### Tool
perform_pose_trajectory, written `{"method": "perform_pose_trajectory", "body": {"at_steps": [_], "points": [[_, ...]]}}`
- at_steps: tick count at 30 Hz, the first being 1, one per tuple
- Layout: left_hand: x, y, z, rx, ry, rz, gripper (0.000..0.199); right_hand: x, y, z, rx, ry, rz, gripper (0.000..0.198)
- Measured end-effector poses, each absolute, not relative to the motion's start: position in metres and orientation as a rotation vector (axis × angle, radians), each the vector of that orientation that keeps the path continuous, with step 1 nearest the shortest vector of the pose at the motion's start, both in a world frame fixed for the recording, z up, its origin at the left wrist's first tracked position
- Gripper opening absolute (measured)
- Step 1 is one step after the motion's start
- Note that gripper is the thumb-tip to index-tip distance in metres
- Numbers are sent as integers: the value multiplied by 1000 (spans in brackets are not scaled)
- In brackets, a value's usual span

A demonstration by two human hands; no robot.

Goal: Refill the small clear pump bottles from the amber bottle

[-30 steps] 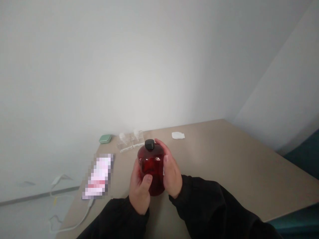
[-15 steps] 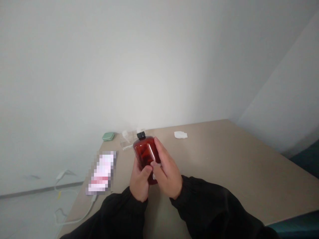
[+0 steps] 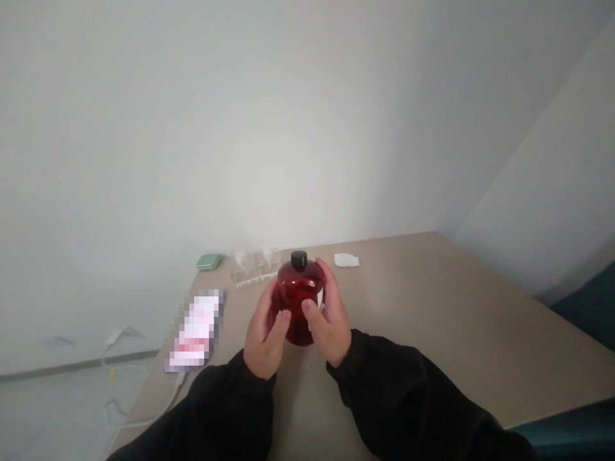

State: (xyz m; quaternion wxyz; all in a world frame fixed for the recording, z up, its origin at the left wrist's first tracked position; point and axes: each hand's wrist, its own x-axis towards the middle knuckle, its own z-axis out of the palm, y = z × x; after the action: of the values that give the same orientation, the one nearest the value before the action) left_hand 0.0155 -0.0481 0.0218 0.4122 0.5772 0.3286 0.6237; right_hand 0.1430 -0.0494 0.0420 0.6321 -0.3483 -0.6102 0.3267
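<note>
A reddish-brown see-through bottle (image 3: 298,291) with a black cap (image 3: 298,258) is held between my two hands, cap end away from me. My left hand (image 3: 266,336) wraps its left side, the thumb on the front. On the right side, my right hand (image 3: 330,323) grips it with the thumb across the front. A bit of white, perhaps a label (image 3: 319,298), shows beside the right fingers. Most of the fingers behind the bottle are hidden.
Clear plastic holders (image 3: 246,275) with white pieces stand by the wall. Left of them lies a green case (image 3: 208,262); nearer is a blurred-out phone (image 3: 196,330) with a white cable (image 3: 163,413). A white crumpled piece (image 3: 346,260) lies at the back of the table (image 3: 432,320).
The bottle has moved right and turned from a leftward tilt to nearly upright. My thumbs have moved apart on its front, and the clear holders behind show more fully.
</note>
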Motion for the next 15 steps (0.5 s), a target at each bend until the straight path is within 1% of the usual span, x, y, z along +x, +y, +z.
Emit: {"method": "perform_pose_trajectory", "body": {"at_steps": [1,3,4,5,9,12,15], "points": [[19,-51,23,1417,727,1532,66,143,-51,41,-811,-1471,652,62],[28,-56,24,1321,594,1527,85,144,-55,39,-823,-1585,549,57],[31,-58,25,1283,591,1552,87,143,-57,39,-827,-1606,542,54],[33,-58,26,1252,606,1578,88,142,-58,39,-826,-1603,561,52],[33,-58,31,1177,663,1600,77,139,-58,43,-711,-1490,773,53],[30,-61,32,1138,601,1589,78,141,-56,48,-634,-1425,895,54],[29,-64,31,1130,532,1568,80,143,-53,48,-695,-1415,948,56]]}}
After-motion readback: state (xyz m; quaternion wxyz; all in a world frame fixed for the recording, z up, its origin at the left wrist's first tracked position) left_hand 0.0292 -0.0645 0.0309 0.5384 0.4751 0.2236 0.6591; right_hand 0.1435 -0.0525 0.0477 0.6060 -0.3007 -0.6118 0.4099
